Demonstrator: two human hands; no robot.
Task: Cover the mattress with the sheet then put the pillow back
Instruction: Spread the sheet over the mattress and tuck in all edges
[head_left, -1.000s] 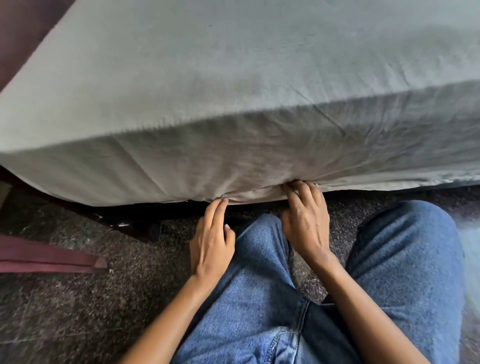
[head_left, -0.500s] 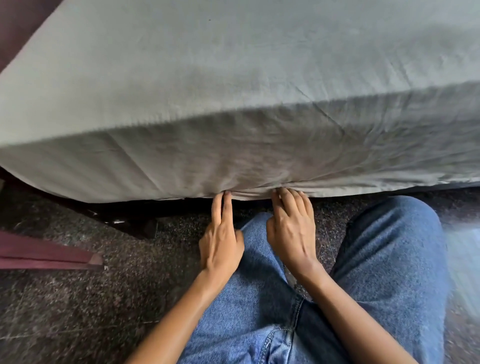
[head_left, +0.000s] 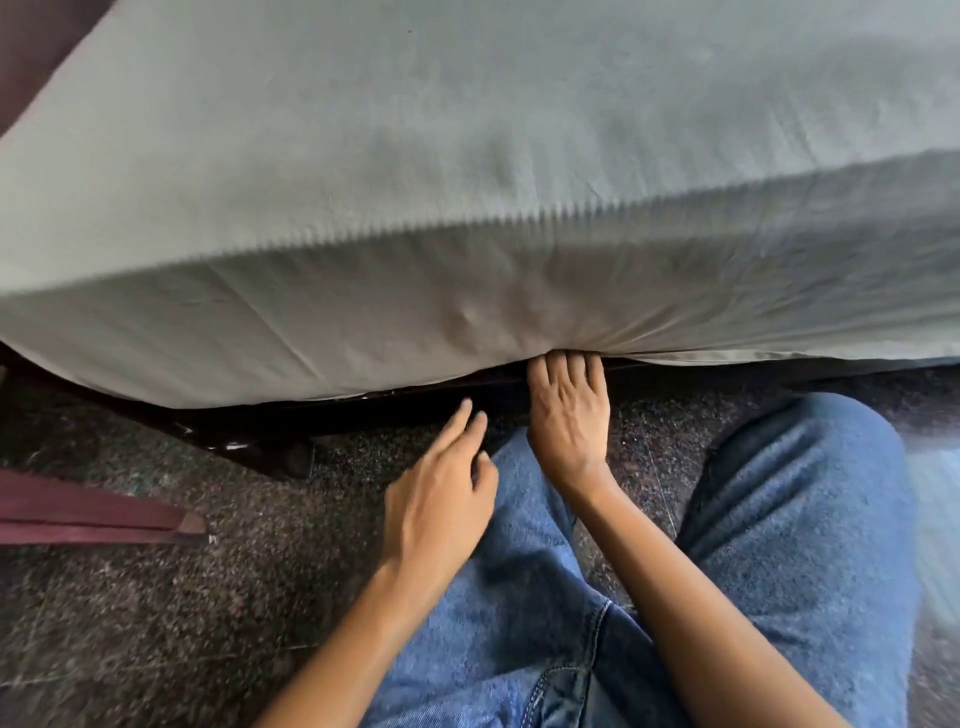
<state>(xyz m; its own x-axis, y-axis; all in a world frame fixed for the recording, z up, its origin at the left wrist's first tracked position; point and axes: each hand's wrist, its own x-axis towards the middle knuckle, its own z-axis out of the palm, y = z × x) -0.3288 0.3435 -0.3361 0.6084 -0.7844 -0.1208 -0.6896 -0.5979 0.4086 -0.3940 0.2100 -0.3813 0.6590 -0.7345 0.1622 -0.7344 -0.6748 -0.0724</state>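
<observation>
A pale grey-green sheet (head_left: 467, 156) lies over the top and down the near side of the mattress, pulled fairly smooth with a few creases. My right hand (head_left: 569, 415) reaches under the sheet's lower edge, its fingertips hidden beneath the mattress and pressing the cloth in there. My left hand (head_left: 441, 493) hovers free above the floor, a little back from the bed, with its fingers loosely spread and nothing in it. No pillow is in view.
The dark bed frame (head_left: 270, 436) shows under the mattress. I kneel on a dark speckled stone floor (head_left: 156, 597), my knees in blue jeans (head_left: 779, 519) close to the bed. A maroon strip (head_left: 93, 514) lies on the floor at the left.
My left hand has drawn back from the sheet's lower edge and now hangs free. My right hand has stayed tucked under the mattress, sliding slightly left.
</observation>
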